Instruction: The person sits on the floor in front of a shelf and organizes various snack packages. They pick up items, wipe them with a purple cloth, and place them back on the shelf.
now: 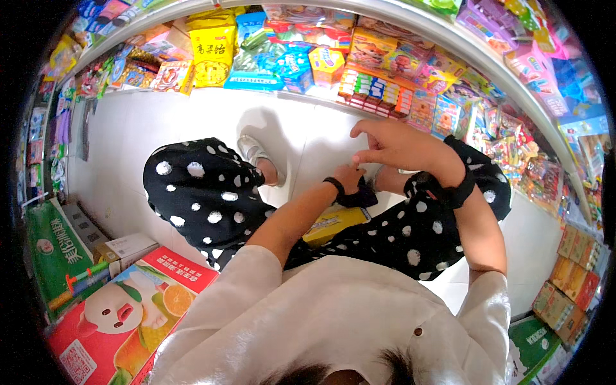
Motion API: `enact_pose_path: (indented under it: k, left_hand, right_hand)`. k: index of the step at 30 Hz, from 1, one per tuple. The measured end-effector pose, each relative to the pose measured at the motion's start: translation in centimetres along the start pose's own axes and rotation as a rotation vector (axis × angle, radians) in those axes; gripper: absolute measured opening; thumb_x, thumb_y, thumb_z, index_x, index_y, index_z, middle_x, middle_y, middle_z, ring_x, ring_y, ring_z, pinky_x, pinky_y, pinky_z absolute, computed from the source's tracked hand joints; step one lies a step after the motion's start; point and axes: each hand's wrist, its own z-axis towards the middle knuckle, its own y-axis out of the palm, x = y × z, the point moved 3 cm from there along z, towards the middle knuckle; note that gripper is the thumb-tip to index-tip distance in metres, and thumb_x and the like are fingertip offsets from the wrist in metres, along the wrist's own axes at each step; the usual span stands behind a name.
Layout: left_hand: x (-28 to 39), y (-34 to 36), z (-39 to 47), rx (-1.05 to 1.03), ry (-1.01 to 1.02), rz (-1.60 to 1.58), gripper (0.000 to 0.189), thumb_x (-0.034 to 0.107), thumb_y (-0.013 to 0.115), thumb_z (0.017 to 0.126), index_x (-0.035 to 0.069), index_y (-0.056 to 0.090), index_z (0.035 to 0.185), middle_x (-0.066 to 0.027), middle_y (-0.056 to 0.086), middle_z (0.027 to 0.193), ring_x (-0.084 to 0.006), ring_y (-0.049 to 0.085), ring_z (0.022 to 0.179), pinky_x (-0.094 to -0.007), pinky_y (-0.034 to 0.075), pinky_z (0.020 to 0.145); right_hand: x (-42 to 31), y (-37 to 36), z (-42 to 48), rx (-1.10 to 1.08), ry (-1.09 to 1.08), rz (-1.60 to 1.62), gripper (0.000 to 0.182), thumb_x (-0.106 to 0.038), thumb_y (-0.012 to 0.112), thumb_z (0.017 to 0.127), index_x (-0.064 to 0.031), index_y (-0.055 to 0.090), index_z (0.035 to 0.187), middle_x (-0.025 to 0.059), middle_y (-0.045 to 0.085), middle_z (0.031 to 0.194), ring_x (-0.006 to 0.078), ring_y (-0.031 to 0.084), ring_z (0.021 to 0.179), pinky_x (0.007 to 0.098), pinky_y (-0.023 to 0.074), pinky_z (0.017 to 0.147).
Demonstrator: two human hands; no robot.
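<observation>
My left hand point(348, 177) reaches forward between my knees, its fingers curled and partly hidden. A black band circles that wrist, and a dark item point(364, 196) hangs just beneath it; whether the fingers hold anything is unclear. My right hand point(402, 146) is raised over my right leg with thumb and forefinger spread and nothing between them. Its thumb tip overlaps the left fingers in this view; contact cannot be told. A wide black wristband point(450, 193) is around the right wrist. Below my left forearm, a yellow box point(334, 225) with printing lies between my legs, partly covered.
A low shelf of packaged snacks curves ahead, with a yellow candy bag point(213, 53), a blue bag point(255, 70) and stacked small boxes point(375, 94). A white shelf edge point(385, 12) runs above it. A red carton point(125, 313) stands at left, brown boxes point(570, 274) at right.
</observation>
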Motion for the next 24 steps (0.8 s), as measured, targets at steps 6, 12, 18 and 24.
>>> enact_pose_path:
  k: [6, 12, 18, 24]
  left_hand:
    - [0.2, 2.7, -1.0, -0.262, 0.077, 0.174, 0.060, 0.029, 0.071, 0.080, 0.030, 0.054, 0.138, -0.0103, 0.022, 0.158, -0.0303, 0.056, 0.120, -0.0452, 0.050, 0.093]
    - [0.0, 7.0, 1.5, -0.386, 0.117, 0.203, 0.070, 0.032, 0.076, 0.071, 0.021, 0.055, 0.137, -0.0133, 0.036, 0.151, -0.0320, 0.049, 0.125, -0.0451, 0.042, 0.102]
    - [-3.2, 11.0, 1.7, -0.217, -0.043, -0.035, 0.100, 0.025, 0.081, 0.058, 0.013, 0.036, 0.147, -0.0142, 0.033, 0.152, -0.0359, 0.030, 0.139, -0.0472, 0.026, 0.115]
    - [-4.4, -0.5, 1.2, -0.072, -0.096, -0.723, 0.075, 0.027, 0.069, 0.072, 0.009, 0.043, 0.140, -0.0130, 0.044, 0.140, -0.0306, 0.042, 0.127, -0.0418, 0.036, 0.105]
  right_hand:
    - [1.1, 1.3, -0.2, 0.039, -0.021, -0.129, 0.045, -0.035, 0.069, 0.087, -0.0037, 0.057, 0.117, 0.0151, 0.064, 0.080, 0.0328, 0.063, 0.078, 0.0418, 0.0477, 0.069]
    - [-0.2, 1.9, 0.0, 0.008, 0.010, -0.210, 0.045, -0.031, 0.070, 0.085, -0.0031, 0.055, 0.117, 0.0159, 0.065, 0.096, 0.0347, 0.063, 0.091, 0.0437, 0.0499, 0.076]
    - [-0.8, 2.2, 0.1, 0.035, 0.048, -0.274, 0.036, -0.026, 0.071, 0.083, -0.0026, 0.056, 0.105, 0.0166, 0.064, 0.097, 0.0364, 0.062, 0.094, 0.0441, 0.0503, 0.080]
    - [-1.6, 2.6, -0.7, 0.019, 0.025, -0.220, 0.034, -0.027, 0.072, 0.082, -0.0036, 0.057, 0.102, 0.0152, 0.064, 0.093, 0.0357, 0.063, 0.094, 0.0451, 0.0500, 0.080]
